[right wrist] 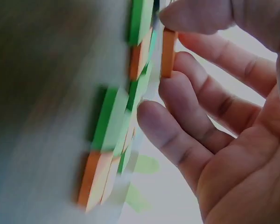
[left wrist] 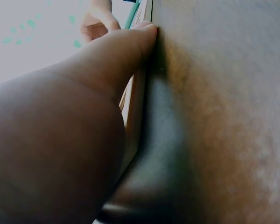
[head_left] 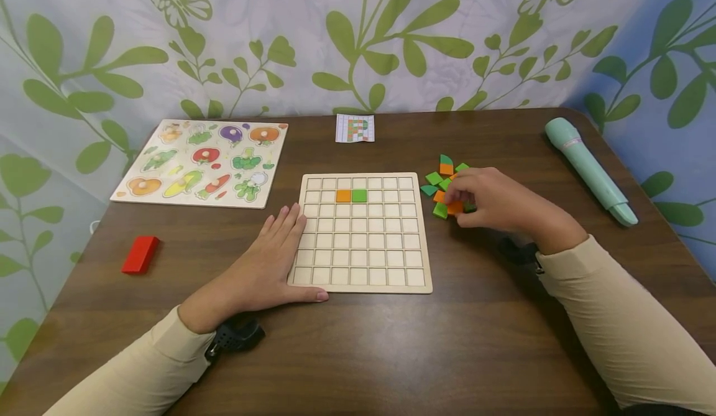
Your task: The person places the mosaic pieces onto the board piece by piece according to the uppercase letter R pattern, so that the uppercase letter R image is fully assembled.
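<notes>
A pale wooden grid board (head_left: 363,260) lies mid-table with one orange tile (head_left: 344,196) and one green tile (head_left: 360,196) side by side in its second row. My left hand (head_left: 279,254) rests flat, fingers straight, along the board's left edge; its thumb (left wrist: 126,51) lies against the board's edge (left wrist: 137,107). To the right of the board, a loose pile of green and orange tiles (head_left: 442,183) is on the table. My right hand (head_left: 457,203) is on that pile, and thumb and finger pinch an orange tile (right wrist: 167,56).
A vegetable peg puzzle (head_left: 201,161) lies at the back left, and a red block (head_left: 140,254) is near the left edge. A small pattern card (head_left: 355,128) lies behind the board. A mint-green pen-shaped device (head_left: 590,170) lies at the right.
</notes>
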### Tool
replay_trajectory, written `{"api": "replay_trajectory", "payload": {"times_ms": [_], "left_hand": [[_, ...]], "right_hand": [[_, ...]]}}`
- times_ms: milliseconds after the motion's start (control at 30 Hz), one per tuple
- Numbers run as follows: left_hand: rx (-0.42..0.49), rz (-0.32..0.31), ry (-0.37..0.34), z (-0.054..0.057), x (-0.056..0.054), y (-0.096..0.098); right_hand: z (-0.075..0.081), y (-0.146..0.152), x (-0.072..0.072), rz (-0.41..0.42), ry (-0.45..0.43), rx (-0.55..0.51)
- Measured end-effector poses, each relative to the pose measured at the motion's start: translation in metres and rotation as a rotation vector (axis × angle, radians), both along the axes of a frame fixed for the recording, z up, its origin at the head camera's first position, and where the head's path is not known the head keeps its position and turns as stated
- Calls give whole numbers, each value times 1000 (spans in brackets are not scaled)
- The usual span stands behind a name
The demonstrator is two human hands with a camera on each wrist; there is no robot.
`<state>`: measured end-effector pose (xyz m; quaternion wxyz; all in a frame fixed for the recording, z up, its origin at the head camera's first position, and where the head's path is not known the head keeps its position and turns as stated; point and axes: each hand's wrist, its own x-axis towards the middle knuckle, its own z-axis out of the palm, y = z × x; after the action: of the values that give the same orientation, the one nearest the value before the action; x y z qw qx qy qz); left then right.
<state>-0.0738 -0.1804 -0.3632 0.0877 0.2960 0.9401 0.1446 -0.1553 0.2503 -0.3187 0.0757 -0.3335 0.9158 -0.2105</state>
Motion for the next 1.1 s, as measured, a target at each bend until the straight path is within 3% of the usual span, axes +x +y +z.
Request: {"api": "replay_trajectory", "payload": {"times_ms": [367,733,1100], "left_hand": [[15,-8,15,-3,0,-1],[8,-12,20,-5,-1,0],[-20,-3,18,-4,-2,0]], "right_hand": [[-9,-49,-25,129,34,-132],[-10,-95,-39,180,-35,-120],[-9,-105,-43,192,-47,-99]]}}
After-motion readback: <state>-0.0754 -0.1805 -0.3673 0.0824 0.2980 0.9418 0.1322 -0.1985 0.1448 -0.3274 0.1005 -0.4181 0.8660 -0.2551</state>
